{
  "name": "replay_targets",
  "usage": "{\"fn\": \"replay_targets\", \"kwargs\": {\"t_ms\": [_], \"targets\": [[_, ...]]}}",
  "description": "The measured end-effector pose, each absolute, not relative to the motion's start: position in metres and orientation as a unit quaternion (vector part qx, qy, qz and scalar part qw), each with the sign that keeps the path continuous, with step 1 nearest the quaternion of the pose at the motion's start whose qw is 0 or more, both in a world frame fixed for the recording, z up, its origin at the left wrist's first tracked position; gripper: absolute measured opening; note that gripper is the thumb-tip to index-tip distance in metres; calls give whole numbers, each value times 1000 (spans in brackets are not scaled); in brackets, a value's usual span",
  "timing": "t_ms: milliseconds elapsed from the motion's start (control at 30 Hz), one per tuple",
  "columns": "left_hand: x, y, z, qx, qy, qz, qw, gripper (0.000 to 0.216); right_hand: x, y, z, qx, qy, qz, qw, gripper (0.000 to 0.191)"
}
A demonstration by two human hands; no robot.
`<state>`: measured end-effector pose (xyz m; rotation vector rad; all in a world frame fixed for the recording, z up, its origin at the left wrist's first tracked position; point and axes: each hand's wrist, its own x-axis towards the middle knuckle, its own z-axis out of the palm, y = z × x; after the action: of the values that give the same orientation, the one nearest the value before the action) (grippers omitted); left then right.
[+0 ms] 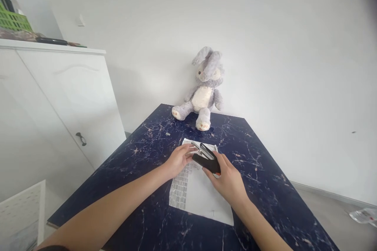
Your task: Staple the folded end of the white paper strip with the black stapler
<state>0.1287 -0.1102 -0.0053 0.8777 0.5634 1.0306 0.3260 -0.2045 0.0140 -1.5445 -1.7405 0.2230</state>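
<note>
My right hand (231, 180) is wrapped around the rear of a black stapler (207, 162), holding it above the paper. The stapler is hinged apart, and its metal magazine shows between the split halves. At the stapler's front end is my left hand (178, 160), fingers stretched out and apart beside the metal part. Whether those fingertips touch it, I cannot tell. Beneath both hands lies a sheet of paper (206, 200), white with a grey brick-like pattern down its left side; the hands and stapler hide part of it.
A dark blue marbled table (132, 180) carries the paper. At its far edge a grey plush rabbit (203, 94) sits against the wall. A small pale scrap (167, 134) lies left of the paper. To the left stands a white cabinet (67, 98); a clear plastic object (363, 215) is on the floor at right.
</note>
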Motion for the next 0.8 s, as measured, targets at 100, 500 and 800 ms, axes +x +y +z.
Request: {"fn": "replay_targets", "kwargs": {"t_ms": [100,500,800], "targets": [[127,-108,-6,428,227,450,750,34,322,-207,18,-600,-729,-24,330,58],[116,-101,4,480,353,576,559,36,328,-201,24,-645,-618,213,396,48],[108,-127,18,739,328,532,251,20,323,-192,9,-658,-608,233,378,62]]}}
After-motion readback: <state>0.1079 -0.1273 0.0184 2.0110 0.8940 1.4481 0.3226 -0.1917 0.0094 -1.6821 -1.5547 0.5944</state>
